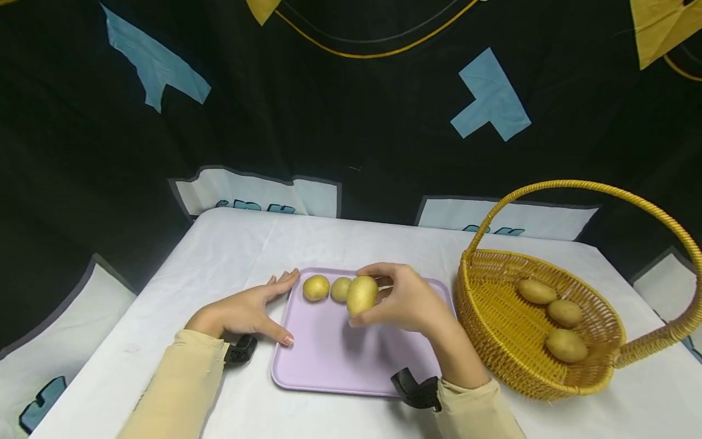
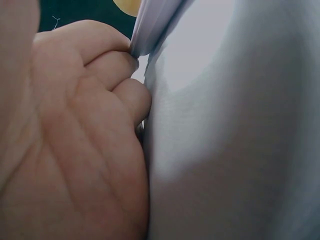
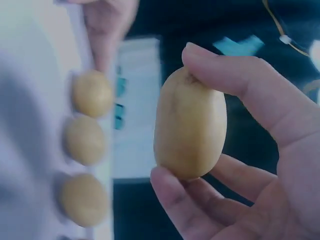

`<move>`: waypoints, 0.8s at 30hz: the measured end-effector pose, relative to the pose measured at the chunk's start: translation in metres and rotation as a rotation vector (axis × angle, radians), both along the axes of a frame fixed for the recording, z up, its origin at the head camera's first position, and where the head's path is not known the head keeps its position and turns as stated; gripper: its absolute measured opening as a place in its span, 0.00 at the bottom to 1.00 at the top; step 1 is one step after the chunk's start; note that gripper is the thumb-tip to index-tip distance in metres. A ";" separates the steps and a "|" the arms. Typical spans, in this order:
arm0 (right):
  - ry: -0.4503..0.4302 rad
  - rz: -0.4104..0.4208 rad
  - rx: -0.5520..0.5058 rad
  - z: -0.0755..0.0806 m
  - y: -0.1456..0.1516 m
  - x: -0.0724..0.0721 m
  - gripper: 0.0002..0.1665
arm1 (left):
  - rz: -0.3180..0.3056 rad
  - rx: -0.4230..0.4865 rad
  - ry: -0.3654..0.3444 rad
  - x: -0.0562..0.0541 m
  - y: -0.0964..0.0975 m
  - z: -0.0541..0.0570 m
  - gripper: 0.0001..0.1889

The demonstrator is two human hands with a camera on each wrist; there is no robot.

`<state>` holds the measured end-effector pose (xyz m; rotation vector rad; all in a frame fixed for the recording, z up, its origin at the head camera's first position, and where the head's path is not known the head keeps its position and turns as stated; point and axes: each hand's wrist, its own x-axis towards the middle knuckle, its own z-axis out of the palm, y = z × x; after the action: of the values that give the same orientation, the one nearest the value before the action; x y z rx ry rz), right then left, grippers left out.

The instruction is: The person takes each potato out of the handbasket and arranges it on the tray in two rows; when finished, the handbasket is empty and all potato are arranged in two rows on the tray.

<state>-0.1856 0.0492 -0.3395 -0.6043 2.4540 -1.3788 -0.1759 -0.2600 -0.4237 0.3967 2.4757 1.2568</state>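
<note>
Above the lilac tray, my right hand grips a smooth yellow potato between thumb and fingertips. The right wrist view shows this potato held lengthwise, thumb on one end. Along the tray's far edge lie a round potato and a second potato. A third potato in that row shows in the right wrist view; my right hand hides it from the head camera. My left hand rests at the tray's left rim, thumb and fingers spread. Its fingertips meet the rim in the left wrist view.
A yellow wicker basket with a tall arched handle stands right of the tray, holding three potatoes. White cloth covers the table. A dark curtain hangs behind it.
</note>
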 end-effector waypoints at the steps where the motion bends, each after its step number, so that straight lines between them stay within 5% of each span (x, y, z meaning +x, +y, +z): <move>1: 0.017 0.009 0.032 -0.004 -0.005 0.001 0.43 | 0.001 0.002 0.000 0.000 0.000 0.000 0.67; 9: 0.053 0.145 0.092 -0.038 -0.039 0.008 0.44 | -0.015 0.005 -0.003 0.000 -0.003 0.002 0.67; 24: 0.093 0.116 0.111 -0.060 -0.057 0.014 0.47 | -0.021 0.017 -0.001 0.001 -0.009 0.002 0.64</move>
<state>-0.1717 -0.0076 -0.3991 -0.7871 2.5033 -1.1874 -0.1750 -0.2687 -0.4219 0.4257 2.4555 1.2697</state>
